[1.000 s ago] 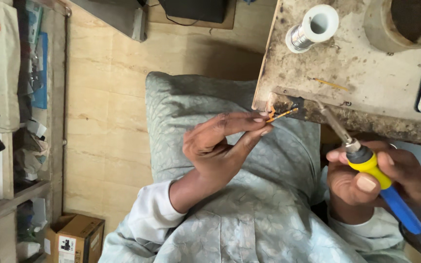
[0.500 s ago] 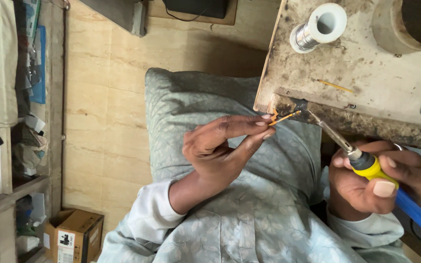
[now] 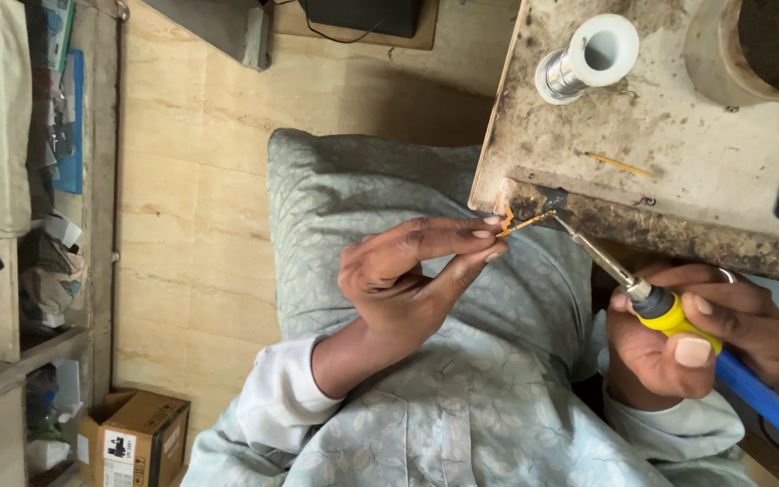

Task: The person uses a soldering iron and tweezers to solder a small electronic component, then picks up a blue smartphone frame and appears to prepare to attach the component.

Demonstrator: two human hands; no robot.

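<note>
Stained and scorched, the bench [image 3: 678,171] fills the upper right, bearing a solder spool [image 3: 588,56] and a round pot [image 3: 755,45]. At its front edge the left hand [image 3: 407,280] pinches a small orange part [image 3: 511,221] between fingertips. The right hand [image 3: 696,334] is wrapped around a soldering iron [image 3: 669,311] with a yellow and blue grip; its tip touches the part. A box [image 3: 132,437] sits on the floor.

I see stained counter [image 3: 678,153] | white solder spool [image 3: 588,56] upright on it | round tub [image 3: 750,45] beside | cardboard box [image 3: 137,437] on floor | cluttered shelves [image 3: 11,180] far side
</note>
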